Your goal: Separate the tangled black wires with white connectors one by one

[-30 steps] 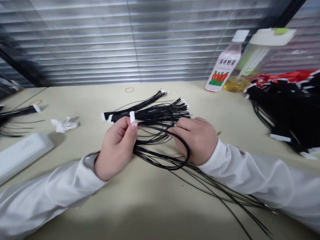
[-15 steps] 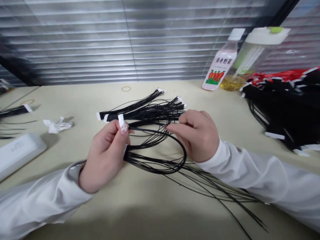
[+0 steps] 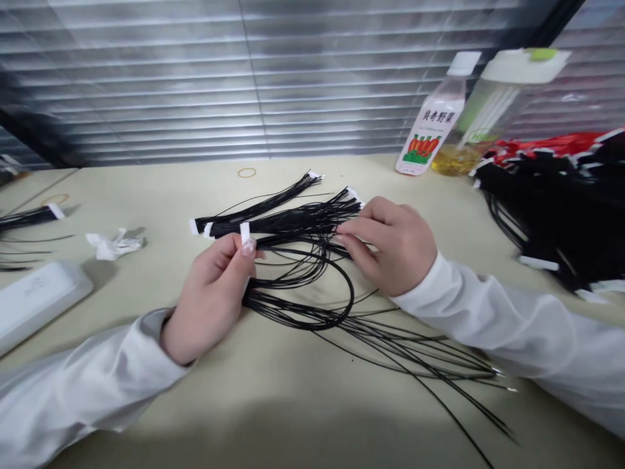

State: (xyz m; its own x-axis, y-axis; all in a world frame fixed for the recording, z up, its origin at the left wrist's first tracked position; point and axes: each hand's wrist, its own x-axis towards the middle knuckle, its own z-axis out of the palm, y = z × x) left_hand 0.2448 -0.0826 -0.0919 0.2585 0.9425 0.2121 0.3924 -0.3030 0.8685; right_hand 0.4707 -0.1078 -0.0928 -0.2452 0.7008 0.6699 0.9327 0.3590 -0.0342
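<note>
My left hand (image 3: 215, 293) is closed around a bundle of thin black wires (image 3: 293, 309), with a white connector (image 3: 245, 232) sticking up by its thumb. From that hand the wires loop out to the right, and many loose ends trail toward the lower right. My right hand (image 3: 390, 244) pinches at the upper wires of the loop; how many lie between its fingertips I cannot tell. Just behind both hands, more black wire bundles (image 3: 288, 218) with white connectors lie on the table.
A crumpled white scrap (image 3: 114, 244) and a white case (image 3: 41, 299) lie at left, near more black wires (image 3: 27, 218). A drink bottle (image 3: 432, 124) and a lidded jug (image 3: 493, 117) stand at back right. Beside them is a large black wire pile (image 3: 571, 215). A rubber band (image 3: 247, 172) lies behind.
My right hand has shifted slightly up and to the right, its fingertips along the upper wires. The wire loop has shrunk a little, and my left hand has moved slightly right.
</note>
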